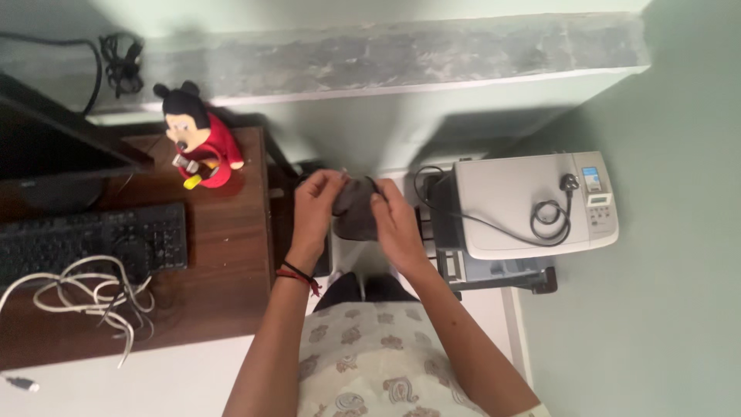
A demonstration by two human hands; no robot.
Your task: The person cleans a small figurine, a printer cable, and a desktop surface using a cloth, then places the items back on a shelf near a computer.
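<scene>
A small dark grey pouch (356, 207), soft and light by the look of it, hangs in the air between the wooden desk (224, 255) and a grey printer (525, 201). Both hands pinch its upper edge, the left hand (315, 207) and the right hand (394, 216), where limp fabric is best gripped. Pale green walls surround, and a keyboard (93, 241) and red plush toy (197, 139) sit on the desk.

Narrow gap between worktop and printer

My hands sit in a slim lane: the brown worktop (231, 255) edges my left, the grey printer (532, 205) with its looped black cable (549, 218) hems my right, the wall ledge (401, 58) blocks ahead; a plush toy (197, 135), keyboard (93, 241) and white cables (85, 293) crowd the worktop.
</scene>
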